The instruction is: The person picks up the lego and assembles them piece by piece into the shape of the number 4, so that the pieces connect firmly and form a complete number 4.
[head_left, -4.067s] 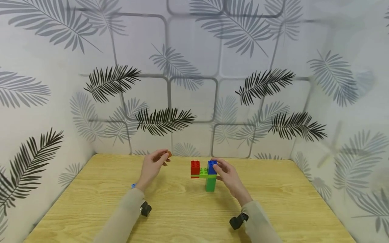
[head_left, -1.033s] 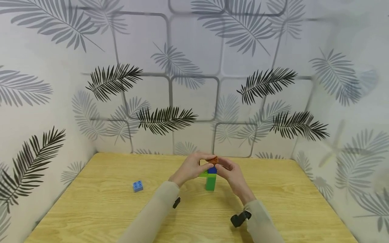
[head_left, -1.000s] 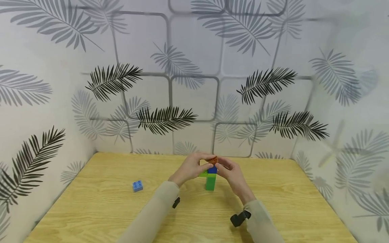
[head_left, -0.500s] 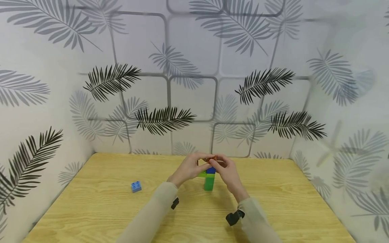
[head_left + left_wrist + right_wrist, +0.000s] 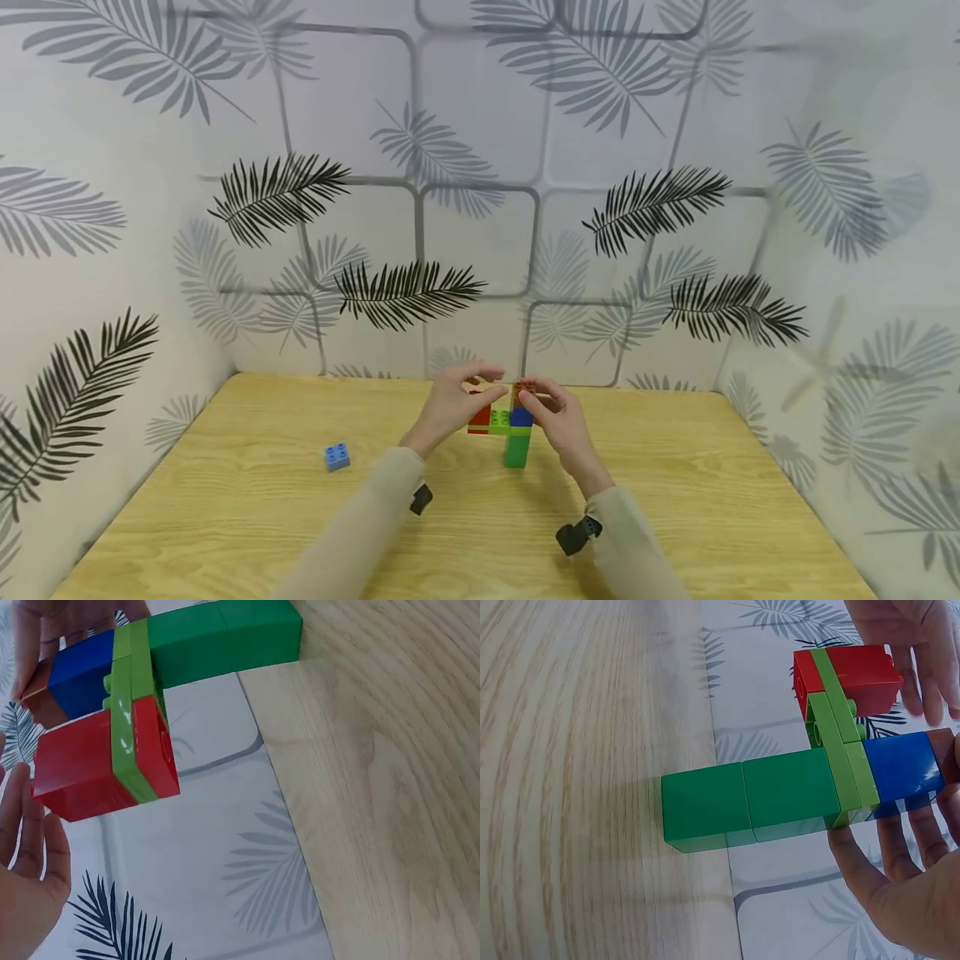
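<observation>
A stack of toy building bricks stands on the table: two green bricks point(image 5: 787, 791) at the bottom, lime green plates point(image 5: 124, 742), a blue brick point(image 5: 907, 772) and an orange-brown brick point(image 5: 522, 387) on top. A red brick point(image 5: 75, 761) sits on the plates' left overhang, with more red under it. My right hand point(image 5: 558, 417) grips the stack at its top, thumb on the near side of the orange-brown brick and fingers behind. Just left of there, my left hand point(image 5: 448, 408) holds nothing, fingers and thumb apart near the red brick.
A loose light blue brick point(image 5: 337, 457) lies on the wooden table point(image 5: 225, 517), left of the stack. Behind the table's far edge rises a wall point(image 5: 480, 250) with a leaf pattern.
My left hand carried the orange-brown brick from the left onto the blue brick, then let go and drew back left. My right hand has stayed at the stack and closed on its top.
</observation>
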Available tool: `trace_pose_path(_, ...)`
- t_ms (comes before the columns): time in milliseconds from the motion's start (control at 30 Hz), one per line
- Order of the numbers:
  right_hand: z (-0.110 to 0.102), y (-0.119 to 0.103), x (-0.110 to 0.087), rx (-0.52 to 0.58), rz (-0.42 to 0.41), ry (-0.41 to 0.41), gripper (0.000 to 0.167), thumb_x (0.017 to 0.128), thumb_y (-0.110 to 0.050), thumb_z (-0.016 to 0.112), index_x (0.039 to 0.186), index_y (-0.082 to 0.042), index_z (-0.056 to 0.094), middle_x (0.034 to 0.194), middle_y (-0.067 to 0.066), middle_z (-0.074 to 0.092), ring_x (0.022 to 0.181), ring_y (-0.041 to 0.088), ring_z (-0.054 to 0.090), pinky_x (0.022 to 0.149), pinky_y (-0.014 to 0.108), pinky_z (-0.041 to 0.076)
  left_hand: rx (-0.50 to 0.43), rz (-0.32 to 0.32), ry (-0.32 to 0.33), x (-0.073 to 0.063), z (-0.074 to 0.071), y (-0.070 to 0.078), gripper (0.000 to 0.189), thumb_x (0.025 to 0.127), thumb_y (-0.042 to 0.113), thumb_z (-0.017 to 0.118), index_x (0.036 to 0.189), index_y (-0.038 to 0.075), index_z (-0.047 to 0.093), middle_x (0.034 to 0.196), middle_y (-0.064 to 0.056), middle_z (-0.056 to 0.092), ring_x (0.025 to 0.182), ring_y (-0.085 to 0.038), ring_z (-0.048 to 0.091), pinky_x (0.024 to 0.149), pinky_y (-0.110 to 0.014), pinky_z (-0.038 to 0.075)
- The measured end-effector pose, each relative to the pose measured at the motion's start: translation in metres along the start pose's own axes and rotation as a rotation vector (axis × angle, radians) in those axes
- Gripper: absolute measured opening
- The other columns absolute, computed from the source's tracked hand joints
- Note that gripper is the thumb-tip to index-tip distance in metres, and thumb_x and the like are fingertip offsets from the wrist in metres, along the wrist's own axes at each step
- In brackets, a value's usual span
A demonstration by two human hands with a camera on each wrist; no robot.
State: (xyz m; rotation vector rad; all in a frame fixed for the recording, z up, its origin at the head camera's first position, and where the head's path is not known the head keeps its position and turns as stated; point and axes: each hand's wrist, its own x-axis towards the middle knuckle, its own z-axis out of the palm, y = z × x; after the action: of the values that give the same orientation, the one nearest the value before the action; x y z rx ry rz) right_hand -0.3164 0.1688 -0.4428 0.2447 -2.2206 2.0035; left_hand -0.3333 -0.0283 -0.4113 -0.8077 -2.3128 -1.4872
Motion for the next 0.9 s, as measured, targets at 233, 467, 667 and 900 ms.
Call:
trace_pose_path(233, 0.001, -0.002, -0.002, 0.007, 0.008, 0.029, 0.037, 0.094, -0.026, 0.067, 0.127, -0.007, 0.064, 0.122, 0.013, 0.063, 0.108, 0.021, 0.063, 0.093, 0.041, 0.054, -0.084, -0.066, 0.081, -0.001, -0.018, -0.008, 0.017, 0.089, 0.019, 0.074, 0.105, 0.016, 0.076, 0.089, 0.001, 0.073, 0.074, -0.013, 0.061, 0.066, -0.024, 0.050)
trace_pose_path(467, 0.002, -0.002, 0.000, 0.012, 0.001, 0.023, 0.035, 0.095, -0.025, 0.067, 0.125, -0.009, 0.065, 0.120, 0.012, 0.064, 0.105, 0.018, 0.063, 0.091, 0.039, 0.055, -0.146, -0.097, 0.078, -0.007, -0.038, -0.017, 0.014, 0.090, 0.024, 0.073, 0.101, 0.017, 0.076, 0.092, -0.003, 0.073, 0.077, -0.021, 0.063, 0.063, -0.024, 0.048)
trace_pose_path(667, 0.001, -0.002, 0.000, 0.022, 0.003, 0.011, 0.035, 0.095, -0.024, 0.066, 0.126, -0.007, 0.064, 0.119, 0.012, 0.063, 0.105, 0.019, 0.063, 0.093, 0.041, 0.055, -0.146, -0.125, -0.004, -0.009, -0.055, -0.022, 0.014, 0.091, 0.028, 0.071, 0.100, 0.018, 0.076, 0.093, -0.003, 0.073, 0.079, -0.026, 0.062, 0.065, -0.028, 0.051)
trace_pose_path(900, 0.001, -0.001, 0.000, 0.032, 0.012, 0.000, 0.036, 0.095, -0.025, 0.066, 0.126, -0.006, 0.063, 0.120, 0.013, 0.062, 0.106, 0.019, 0.063, 0.094, 0.041, 0.054, -0.174, -0.229, -0.112, -0.019, -0.078, -0.032, 0.017, 0.093, 0.028, 0.069, 0.103, 0.015, 0.075, 0.099, -0.015, 0.071, 0.083, -0.036, 0.063, 0.066, -0.029, 0.048)
